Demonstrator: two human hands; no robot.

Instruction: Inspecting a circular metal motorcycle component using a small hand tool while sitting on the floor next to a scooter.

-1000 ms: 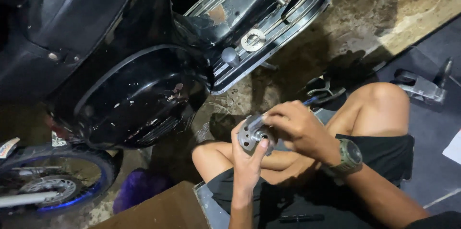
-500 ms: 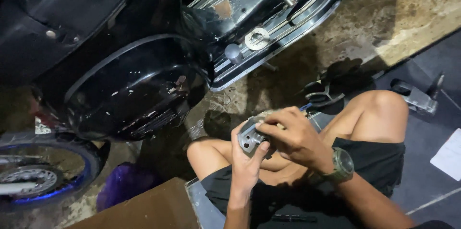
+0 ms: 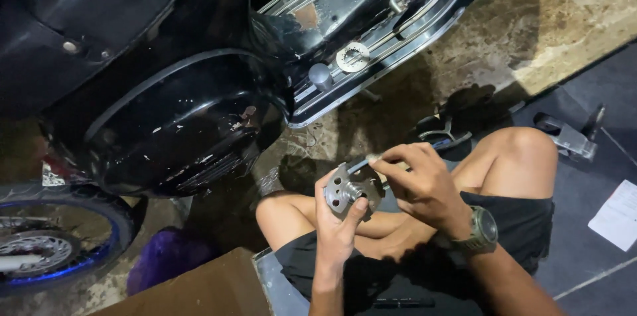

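I sit cross-legged on the ground beside a black scooter [image 3: 172, 117]. My left hand [image 3: 338, 226] grips a round grey metal part [image 3: 350, 190] with a raised hub, held over my knees. My right hand [image 3: 421, 183], with a green watch on its wrist, pinches a thin tool with a blue handle [image 3: 371, 162] whose tip rests against the part's upper rim. Both hands hover in front of the scooter's footboard.
A toothed metal disc [image 3: 352, 57] and a grey cylinder [image 3: 320, 76] rest on the footboard. A metal bracket [image 3: 441, 131] and a grey tool [image 3: 565, 137] lie on the ground beyond my knees. A wheel with a blue rim [image 3: 46, 256], a purple bag [image 3: 162, 259], cardboard [image 3: 192, 293] and paper [image 3: 617, 213] are nearby.
My right hand has lifted off the metal part, uncovering it, and now holds the thin tool at its upper rim. The camera has shifted slightly.
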